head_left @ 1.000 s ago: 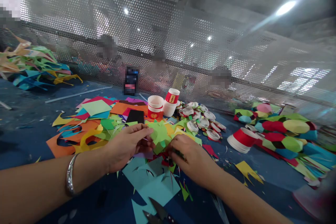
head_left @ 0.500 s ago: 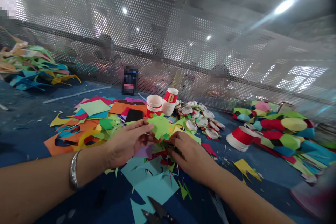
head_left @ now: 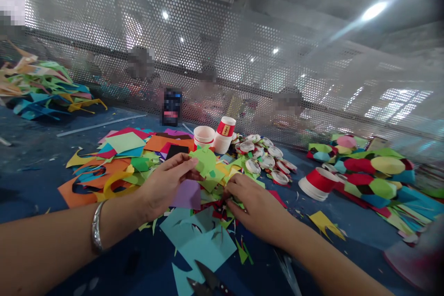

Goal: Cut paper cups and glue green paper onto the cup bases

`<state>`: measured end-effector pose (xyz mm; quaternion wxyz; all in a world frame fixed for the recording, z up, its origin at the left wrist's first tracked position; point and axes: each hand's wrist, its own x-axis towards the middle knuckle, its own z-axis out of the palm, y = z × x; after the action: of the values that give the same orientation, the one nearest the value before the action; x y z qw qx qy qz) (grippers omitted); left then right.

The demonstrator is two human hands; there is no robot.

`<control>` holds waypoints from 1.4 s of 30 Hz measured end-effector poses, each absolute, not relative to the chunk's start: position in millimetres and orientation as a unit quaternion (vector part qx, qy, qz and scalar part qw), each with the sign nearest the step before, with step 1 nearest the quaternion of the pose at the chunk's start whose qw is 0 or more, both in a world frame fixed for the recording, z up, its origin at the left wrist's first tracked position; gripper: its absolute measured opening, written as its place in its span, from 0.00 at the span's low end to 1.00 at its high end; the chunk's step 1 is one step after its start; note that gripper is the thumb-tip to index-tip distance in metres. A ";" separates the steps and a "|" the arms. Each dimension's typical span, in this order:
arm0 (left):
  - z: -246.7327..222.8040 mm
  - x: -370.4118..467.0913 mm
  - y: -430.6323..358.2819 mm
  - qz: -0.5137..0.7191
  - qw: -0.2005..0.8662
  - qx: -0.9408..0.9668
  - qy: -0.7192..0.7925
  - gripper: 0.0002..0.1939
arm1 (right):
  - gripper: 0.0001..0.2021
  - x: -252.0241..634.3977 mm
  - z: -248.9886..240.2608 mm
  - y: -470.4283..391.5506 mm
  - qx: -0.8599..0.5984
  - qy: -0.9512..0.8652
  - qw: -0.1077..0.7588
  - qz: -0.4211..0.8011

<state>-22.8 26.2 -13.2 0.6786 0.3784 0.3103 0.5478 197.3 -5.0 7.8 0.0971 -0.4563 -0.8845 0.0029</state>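
My left hand (head_left: 168, 182), with a silver bangle at the wrist, pinches a light green paper piece (head_left: 204, 161) by its left edge, above the paper heap. My right hand (head_left: 248, 201) is to the right of that piece, its fingers bent and drawn together over small scraps; whatever lies between its fingertips is hidden. Under and between the hands are red and green scraps and a purple paper (head_left: 187, 194). Light blue paper sheets (head_left: 203, 236) lie nearer, with open black scissors (head_left: 210, 282) at the bottom edge.
Paper cups (head_left: 204, 135) stand behind the hands, beside many small round pieces (head_left: 253, 164). A red-banded cup (head_left: 318, 182) lies to the right, near colourful paper shapes (head_left: 378, 171). A phone (head_left: 171, 106) leans on the perforated screen; people are beyond it.
My left hand has drawn slightly left with the light green piece, away from my right hand. More of the purple paper shows. My right hand has barely moved.
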 end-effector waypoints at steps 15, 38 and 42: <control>-14.2 -23.0 22.3 0.529 0.657 0.416 0.339 0.09 | 0.08 196.8 9.6 -6.1 -0.424 -0.898 0.105 0.051; -12.5 -21.3 23.2 0.519 0.674 0.400 0.342 0.10 | 0.05 183.7 5.7 1.0 -0.433 -0.891 0.111 0.072; -13.0 -22.6 22.5 0.515 0.682 0.394 0.337 0.10 | 0.04 188.1 6.4 2.1 -0.430 -0.890 0.123 0.084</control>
<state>-22.6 22.5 -13.0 0.6822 0.3942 0.3368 0.5155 188.1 2.1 6.4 0.1226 -0.4301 -0.8905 0.0840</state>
